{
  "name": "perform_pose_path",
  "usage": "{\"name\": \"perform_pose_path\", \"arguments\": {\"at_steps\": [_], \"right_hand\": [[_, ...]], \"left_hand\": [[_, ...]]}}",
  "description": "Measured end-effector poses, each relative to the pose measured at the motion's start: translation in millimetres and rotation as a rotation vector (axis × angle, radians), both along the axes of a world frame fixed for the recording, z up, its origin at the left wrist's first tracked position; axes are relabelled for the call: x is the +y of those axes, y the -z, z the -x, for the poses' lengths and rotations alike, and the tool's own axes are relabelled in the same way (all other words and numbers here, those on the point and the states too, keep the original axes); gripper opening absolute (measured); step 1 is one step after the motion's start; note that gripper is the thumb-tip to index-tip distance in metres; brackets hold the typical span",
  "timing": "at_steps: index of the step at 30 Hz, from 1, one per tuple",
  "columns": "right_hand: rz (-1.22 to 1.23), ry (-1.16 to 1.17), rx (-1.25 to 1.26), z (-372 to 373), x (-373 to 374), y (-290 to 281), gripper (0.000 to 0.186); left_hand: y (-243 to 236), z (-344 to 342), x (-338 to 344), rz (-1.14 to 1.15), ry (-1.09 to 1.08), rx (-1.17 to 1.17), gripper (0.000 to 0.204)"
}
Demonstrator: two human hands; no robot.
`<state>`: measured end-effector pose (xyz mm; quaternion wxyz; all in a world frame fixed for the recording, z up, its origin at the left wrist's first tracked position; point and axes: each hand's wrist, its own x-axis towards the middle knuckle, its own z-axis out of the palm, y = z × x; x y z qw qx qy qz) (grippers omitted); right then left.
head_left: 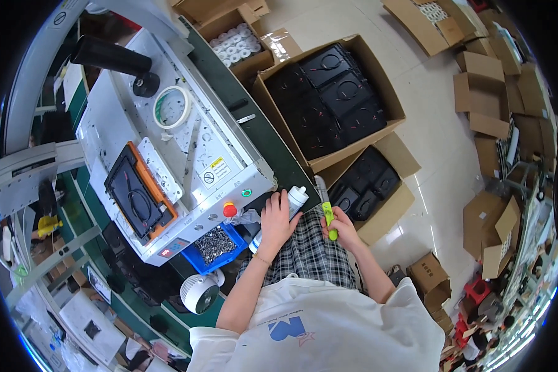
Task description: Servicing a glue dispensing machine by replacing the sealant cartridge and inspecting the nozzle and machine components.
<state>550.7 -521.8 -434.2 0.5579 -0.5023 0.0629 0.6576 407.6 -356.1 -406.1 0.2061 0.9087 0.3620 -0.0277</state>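
My left hand [278, 223] is wrapped over a white cartridge tube [296, 201] at the front corner of the white machine [208, 124]. My right hand [341, 229] grips a yellow-green handled tool [327, 212] with a metallic upper end, just right of the tube. A blue bin of small metal parts [232, 245] sits left of my left hand, under the machine's button panel with its red knob [229, 209]. On the machine lie an orange fixture holding a black part with a coiled cable [139, 192] and a tape roll [172, 106].
Open cartons of black units [395, 127] [403, 152] stand right of the green bench edge, and a carton of white rolls [261, 56] behind. A small white fan [195, 291] is at lower left. Cardboard boxes [490, 235] and other people [474, 347] line the far right.
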Motion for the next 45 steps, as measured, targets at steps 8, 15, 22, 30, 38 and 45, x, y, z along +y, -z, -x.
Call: {"name": "perform_pose_path", "arguments": {"at_steps": [8,15,22,30,38,45], "right_hand": [[0.019,0.597,0.154,80,-78,-6,0.017],[0.175,0.967,0.174,134,-137,-8,0.023],[0.381,0.742,-0.150,148,-140,-12,0.031],[0.344,0.685,-0.455,119,-100,-9,0.031],[0.235,-0.019,-0.543,16,-13,-37,0.040],[0.203,-0.383,-0.966,3,30,-15,0.055]], "left_hand": [[18,-1,7,0.078,0.070,-0.156,0.060],[17,1,5,0.027,0.114,-0.205,0.057],[18,7,7,0.044,0.115,-0.174,0.057],[19,7,5,-0.045,0.152,-0.212,0.067],[0,-16,-14,-0.160,0.193,0.035,0.059],[12,-29,-1,-0.051,0.084,-0.084,0.053]]}}
